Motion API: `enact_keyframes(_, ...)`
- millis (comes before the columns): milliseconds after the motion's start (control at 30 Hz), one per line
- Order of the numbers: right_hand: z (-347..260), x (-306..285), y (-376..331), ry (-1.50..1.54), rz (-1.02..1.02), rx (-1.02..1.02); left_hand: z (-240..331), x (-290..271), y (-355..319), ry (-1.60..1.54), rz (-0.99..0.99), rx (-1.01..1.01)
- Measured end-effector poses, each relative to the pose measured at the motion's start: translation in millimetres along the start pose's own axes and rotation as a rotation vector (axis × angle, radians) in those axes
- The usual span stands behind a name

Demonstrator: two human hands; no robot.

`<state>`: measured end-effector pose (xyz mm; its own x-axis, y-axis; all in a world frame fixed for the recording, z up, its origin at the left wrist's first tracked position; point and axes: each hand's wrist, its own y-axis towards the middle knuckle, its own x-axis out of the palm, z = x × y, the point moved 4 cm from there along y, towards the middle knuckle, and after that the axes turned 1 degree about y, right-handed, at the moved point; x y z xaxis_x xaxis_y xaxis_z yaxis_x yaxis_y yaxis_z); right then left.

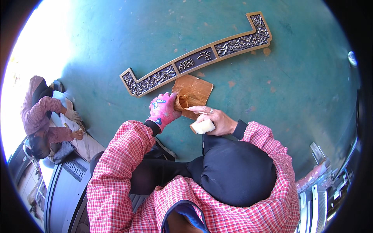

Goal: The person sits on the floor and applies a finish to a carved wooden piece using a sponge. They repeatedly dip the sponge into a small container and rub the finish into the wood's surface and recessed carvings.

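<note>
bronze trim (195, 59) lies at twelve o'clock, seemingly coloured throughout; what's left is unclear. gloved left hand (164, 109) clasps brown cup (181, 102); bare right hand (220, 121) clamps white sponge (203, 126).

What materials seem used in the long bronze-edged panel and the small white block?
Long bronze-edged panel: probably cast metal, satin, by its soft sheen; painted moulding is possible.
Small white block: perhaps matte foam, its faces showing no gloss.

Head view — one wide fisheye, aimed down
Worn on the person's head; left hand (164, 110) and right hand (219, 122) close, near mid-frame; green surface (303, 97) stretching beyond — co-worker (33, 110) smaller, farther off, at left rim.
</note>
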<state>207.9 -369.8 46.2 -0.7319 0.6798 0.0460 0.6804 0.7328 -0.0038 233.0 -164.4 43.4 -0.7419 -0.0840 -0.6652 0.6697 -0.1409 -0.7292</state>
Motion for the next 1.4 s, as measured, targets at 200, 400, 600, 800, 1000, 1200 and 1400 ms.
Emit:
enact_keyframes(200,-9,1,4,-0.041,-0.011,-0.037,-7,8,-1,-0.107,0.074,0.057)
enact_keyframes(400,-9,-3,1,-0.078,-0.004,-0.037,-21,16,-11,-0.333,0.192,0.167)
enact_keyframes(600,-14,-15,1,-0.042,0.013,0.008,-25,19,-15,-0.563,0.193,0.189)
enact_keyframes(800,-31,-39,15,-0.255,0.074,0.046,-25,13,-21,-0.738,0.279,0.284)
enact_keyframes(1000,-21,-31,36,0.031,0.413,0.018,-20,8,-29,-0.864,0.39,0.345)
enact_keyframes(1200,-10,-16,41,0.004,0.417,0.218,-28,-3,-44,-1.001,0.438,0.379)
enact_keyframes(1400,-9,-8,53,-0.084,0.378,0.174,-75,-29,-81,-0.9,0.423,0.466)
